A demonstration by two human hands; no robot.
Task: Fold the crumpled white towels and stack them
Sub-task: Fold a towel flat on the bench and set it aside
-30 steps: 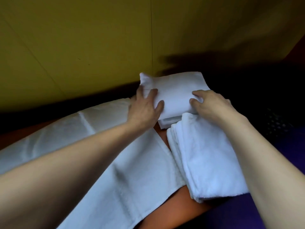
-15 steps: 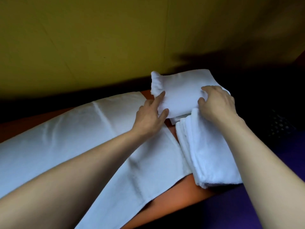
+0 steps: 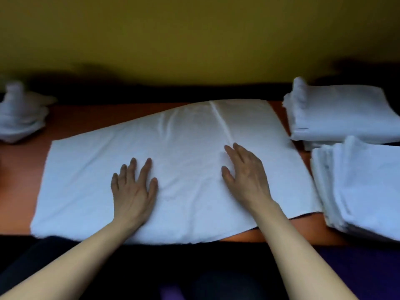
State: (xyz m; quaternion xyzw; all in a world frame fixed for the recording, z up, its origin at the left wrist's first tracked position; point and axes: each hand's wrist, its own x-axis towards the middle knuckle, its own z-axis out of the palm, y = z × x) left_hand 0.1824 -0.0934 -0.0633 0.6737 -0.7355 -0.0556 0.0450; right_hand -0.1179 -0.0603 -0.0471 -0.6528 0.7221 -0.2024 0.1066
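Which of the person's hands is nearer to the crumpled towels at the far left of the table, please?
Left. The left hand lies flat on the spread towel, closer to the crumpled towels; the right hand rests farther right.

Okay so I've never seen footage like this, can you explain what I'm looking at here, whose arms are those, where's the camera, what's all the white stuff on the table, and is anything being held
There is no machine here. The arms belong to a person wearing a wide-angle camera on the head, so you look forward and down along the forearms, as the person does.

The left hand and the right hand both lie flat, fingers straight, on a spread white towel laid across an orange-brown table. Neither hand grips anything; they rest on the cloth.

To the right are two stacks of folded white towels, a far stack by the wall and a near stack at the table's front edge. At the far left sits a crumpled white pile, blurred, probably towels waiting to be folded. Behind everything is a yellow-green wall.
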